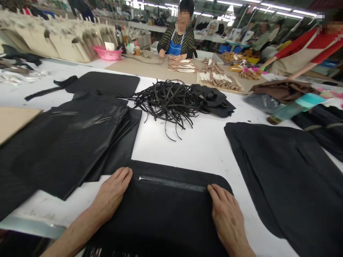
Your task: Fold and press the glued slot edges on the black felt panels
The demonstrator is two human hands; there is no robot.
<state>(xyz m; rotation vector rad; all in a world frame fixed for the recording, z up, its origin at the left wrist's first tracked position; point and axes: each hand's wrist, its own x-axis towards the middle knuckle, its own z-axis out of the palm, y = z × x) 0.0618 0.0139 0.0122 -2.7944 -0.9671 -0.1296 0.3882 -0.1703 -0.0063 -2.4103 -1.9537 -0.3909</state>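
1. Along the near edge of the bench [174,153], the bottom of the black panel [166,214] runs out of my view.
2. I can't see the thumb of the left hand [114,191].
3. Rightward, the black sheets [289,171] are cut off too.
4. Toward the far edge, the black strips [168,96] tangle too thickly to trace.

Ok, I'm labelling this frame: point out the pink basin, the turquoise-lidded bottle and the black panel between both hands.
Pink basin [108,54], head view: its front wall.
Turquoise-lidded bottle [288,110], head view: middle of its body.
Black panel [173,203], head view: face below the pale strip [174,184].
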